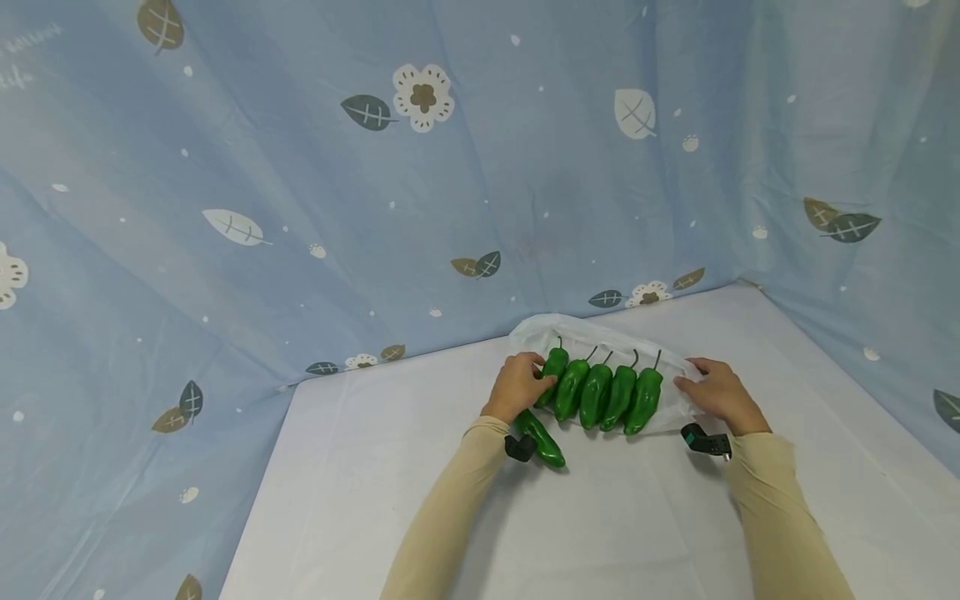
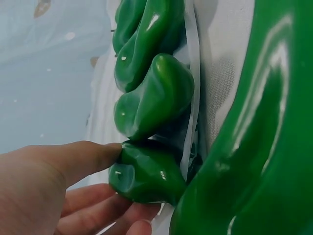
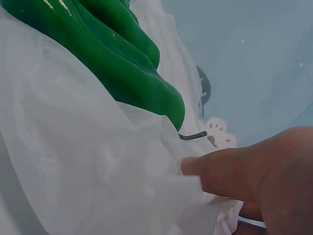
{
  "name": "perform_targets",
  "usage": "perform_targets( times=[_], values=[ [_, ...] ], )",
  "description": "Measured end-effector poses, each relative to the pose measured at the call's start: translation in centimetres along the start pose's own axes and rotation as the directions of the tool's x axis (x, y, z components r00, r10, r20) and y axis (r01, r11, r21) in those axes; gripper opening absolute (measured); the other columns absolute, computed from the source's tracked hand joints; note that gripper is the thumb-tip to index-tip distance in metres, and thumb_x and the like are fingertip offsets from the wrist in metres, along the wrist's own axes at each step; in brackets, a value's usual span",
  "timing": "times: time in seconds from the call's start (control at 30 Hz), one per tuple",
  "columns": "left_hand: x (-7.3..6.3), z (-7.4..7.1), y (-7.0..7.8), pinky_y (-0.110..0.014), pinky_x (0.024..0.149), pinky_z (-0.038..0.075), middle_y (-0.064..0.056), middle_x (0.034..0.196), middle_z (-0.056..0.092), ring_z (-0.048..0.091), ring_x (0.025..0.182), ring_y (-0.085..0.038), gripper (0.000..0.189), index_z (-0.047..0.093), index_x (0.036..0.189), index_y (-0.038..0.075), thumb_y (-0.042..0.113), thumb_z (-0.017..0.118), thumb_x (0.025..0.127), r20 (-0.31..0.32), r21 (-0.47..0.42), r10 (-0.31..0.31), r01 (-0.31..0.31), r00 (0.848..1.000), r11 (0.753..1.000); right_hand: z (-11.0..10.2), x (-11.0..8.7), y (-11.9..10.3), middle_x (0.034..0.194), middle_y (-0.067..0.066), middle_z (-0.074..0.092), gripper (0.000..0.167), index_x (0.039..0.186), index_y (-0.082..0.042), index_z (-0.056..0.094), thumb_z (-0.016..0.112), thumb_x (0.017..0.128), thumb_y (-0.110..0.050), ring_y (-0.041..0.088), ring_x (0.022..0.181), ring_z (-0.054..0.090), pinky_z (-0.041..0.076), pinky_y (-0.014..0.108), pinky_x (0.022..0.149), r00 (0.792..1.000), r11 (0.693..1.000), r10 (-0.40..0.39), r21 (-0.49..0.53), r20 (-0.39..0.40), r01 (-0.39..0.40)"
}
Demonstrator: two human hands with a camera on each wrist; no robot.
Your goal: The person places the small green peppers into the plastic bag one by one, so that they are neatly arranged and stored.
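Several glossy green peppers lie side by side in a row on a thin white plastic bag, stems pointing away from me. My left hand holds the leftmost pepper of the row, thumb on top and fingers beneath in the left wrist view. One more pepper lies apart from the row, nearer to me, beside the left wrist. At the row's other end my right hand pinches the edge of the bag, with the crumpled plastic between thumb and fingers.
A white cloth covers the table. Behind it and on both sides hangs a blue curtain printed with leaves and flowers. Small black wrist cameras sit at both wrists, close above the table.
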State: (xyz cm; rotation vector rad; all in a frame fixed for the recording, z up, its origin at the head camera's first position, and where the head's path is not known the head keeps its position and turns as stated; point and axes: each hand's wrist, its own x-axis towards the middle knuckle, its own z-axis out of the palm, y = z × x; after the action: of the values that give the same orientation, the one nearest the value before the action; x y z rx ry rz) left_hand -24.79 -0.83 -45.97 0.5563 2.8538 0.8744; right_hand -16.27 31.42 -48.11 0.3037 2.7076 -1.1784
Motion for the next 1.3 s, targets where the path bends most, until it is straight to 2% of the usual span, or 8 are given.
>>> perform_targets(
  times=[0.2, 0.4, 0.57, 0.73, 0.87, 1.07, 1.3],
  values=[
    [-0.2, 0.0, 0.2, -0.030, 0.075, 0.060, -0.014, 0.109, 0.078, 0.075, 0.090, -0.021, 0.040, 0.069, 0.129, 0.002, 0.025, 0.075, 0.096, 0.011, 0.007, -0.005, 0.005, 1.000, 1.000, 0.1, 0.0, 0.1, 0.153, 0.047, 0.029, 0.069, 0.151, 0.020, 0.029, 0.051, 0.104, -0.026, 0.061, 0.138, 0.039, 0.038, 0.069, 0.112, 1.000, 1.000, -0.002, 0.006, -0.004, 0.002],
    [-0.2, 0.1, 0.0, -0.029, 0.074, 0.059, -0.013, 0.109, 0.078, 0.074, 0.090, -0.020, 0.040, 0.069, 0.130, 0.004, 0.027, 0.074, 0.097, 0.008, 0.031, -0.005, 0.005, 1.000, 1.000, 0.1, 0.1, 0.1, 0.153, 0.047, 0.031, 0.069, 0.151, 0.019, 0.030, 0.052, 0.105, -0.026, 0.057, 0.133, 0.045, 0.042, 0.068, 0.109, 1.000, 1.000, 0.000, 0.004, -0.010, 0.000],
    [-0.1, 0.1, 0.0, -0.029, 0.071, 0.059, -0.013, 0.108, 0.078, 0.074, 0.086, -0.019, 0.041, 0.068, 0.131, 0.003, 0.026, 0.074, 0.097, 0.015, 0.028, 0.002, -0.002, 1.000, 1.000, 0.2, 0.2, 0.1, 0.153, 0.047, 0.031, 0.069, 0.152, 0.019, 0.030, 0.052, 0.105, -0.026, 0.059, 0.134, 0.043, 0.042, 0.068, 0.109, 1.000, 1.000, 0.002, 0.000, -0.008, -0.002],
    [-0.2, -0.1, 0.0, -0.032, 0.080, 0.061, -0.014, 0.116, 0.077, 0.075, 0.098, -0.022, 0.041, 0.068, 0.132, 0.003, 0.026, 0.072, 0.098, 0.027, 0.033, 0.015, -0.016, 1.000, 0.999, 0.2, 0.2, 0.0, 0.153, 0.046, 0.030, 0.069, 0.152, 0.019, 0.030, 0.051, 0.105, -0.027, 0.057, 0.134, 0.044, 0.042, 0.068, 0.109, 1.000, 1.000, 0.017, -0.007, -0.001, -0.017],
    [-0.4, -0.4, 0.0, -0.037, 0.088, 0.061, -0.014, 0.124, 0.074, 0.074, 0.108, -0.025, 0.041, 0.068, 0.132, 0.002, 0.026, 0.071, 0.099, 0.019, 0.010, 0.028, -0.028, 0.999, 1.000, 0.2, 0.2, 0.0, 0.154, 0.046, 0.030, 0.069, 0.152, 0.018, 0.029, 0.051, 0.105, -0.027, 0.056, 0.133, 0.045, 0.042, 0.068, 0.109, 1.000, 1.000, 0.026, -0.001, 0.008, -0.026],
    [-0.8, -1.2, -0.3, -0.033, 0.081, 0.061, -0.015, 0.126, 0.073, 0.074, 0.104, -0.023, 0.042, 0.068, 0.134, 0.002, 0.026, 0.071, 0.099, -0.004, -0.050, 0.053, -0.053, 0.999, 0.997, 0.2, 0.2, 0.0, 0.154, 0.046, 0.030, 0.069, 0.152, 0.019, 0.029, 0.051, 0.105, -0.028, 0.058, 0.135, 0.042, 0.040, 0.069, 0.110, 1.000, 1.000, 0.017, 0.000, 0.008, -0.017],
    [-1.8, -2.6, -0.8, -0.031, 0.076, 0.060, -0.016, 0.123, 0.073, 0.073, 0.102, -0.024, 0.041, 0.068, 0.132, 0.002, 0.026, 0.069, 0.099, -0.040, -0.125, 0.044, -0.048, 0.998, 0.991, 0.2, 0.2, 0.1, 0.154, 0.046, 0.029, 0.070, 0.152, 0.019, 0.029, 0.050, 0.105, -0.028, 0.058, 0.134, 0.043, 0.041, 0.069, 0.109, 1.000, 1.000, 0.014, -0.002, 0.006, -0.014]
  ],
)
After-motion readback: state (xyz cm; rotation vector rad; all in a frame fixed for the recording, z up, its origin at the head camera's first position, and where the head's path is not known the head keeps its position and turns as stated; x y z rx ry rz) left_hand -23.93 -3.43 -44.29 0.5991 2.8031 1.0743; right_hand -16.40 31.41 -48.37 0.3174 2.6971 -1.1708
